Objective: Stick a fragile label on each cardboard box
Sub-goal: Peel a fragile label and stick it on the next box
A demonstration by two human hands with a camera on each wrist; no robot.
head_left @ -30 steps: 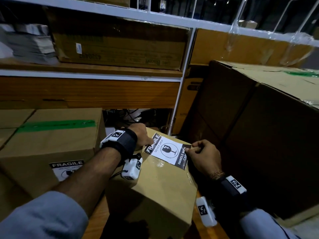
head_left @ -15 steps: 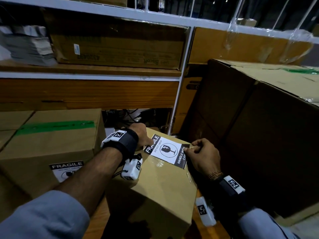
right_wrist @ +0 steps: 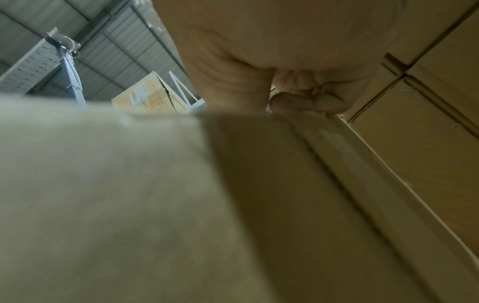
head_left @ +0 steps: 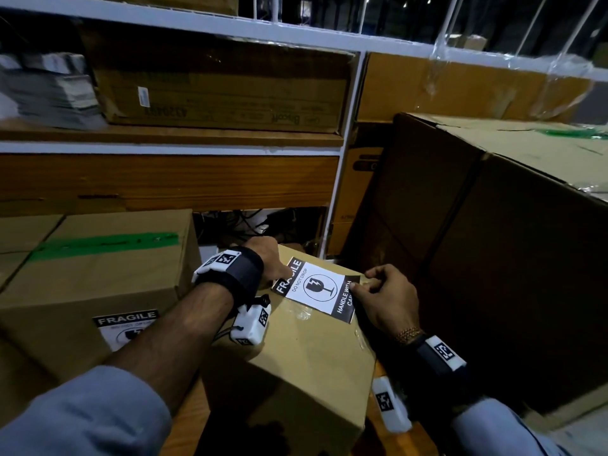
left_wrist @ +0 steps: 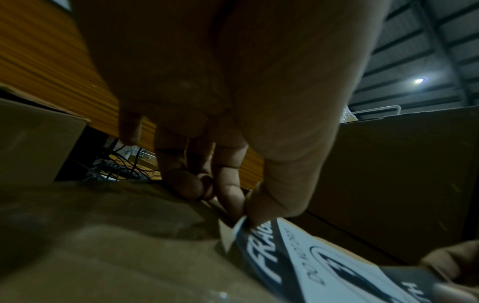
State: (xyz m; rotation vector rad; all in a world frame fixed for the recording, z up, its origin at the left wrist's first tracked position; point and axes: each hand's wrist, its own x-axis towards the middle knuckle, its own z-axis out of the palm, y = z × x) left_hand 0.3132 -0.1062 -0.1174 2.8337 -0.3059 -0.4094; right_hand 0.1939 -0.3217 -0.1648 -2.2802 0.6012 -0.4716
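Fragile label (head_left: 318,288) lies across the top face of the small cardboard box (head_left: 309,357) in front of me, turned at an angle, with its black "FRAGILE" band toward my left hand (head_left: 266,258) and the "HANDLE WITH CARE" band toward my right hand (head_left: 383,296). In the left wrist view, my left thumb and forefinger pinch the corner of the label at the "FRAGILE" end, and that corner stands a little lifted from the cardboard; the other fingers (left_wrist: 181,184) are curled and touch the box top. My right hand holds the opposite edge of the label between thumb and bent fingers, at the right edge of the box. The right wrist view is mostly filled by blurred cardboard, so I cannot tell there how firmly it grips. To the left stands another box (head_left: 98,278) with green tape (head_left: 105,243) on top and a fragile sticker (head_left: 126,327) on its front. A large dark carton (head_left: 493,258) stands just beside the small box on the right. Behind are wooden shelves (head_left: 164,182).
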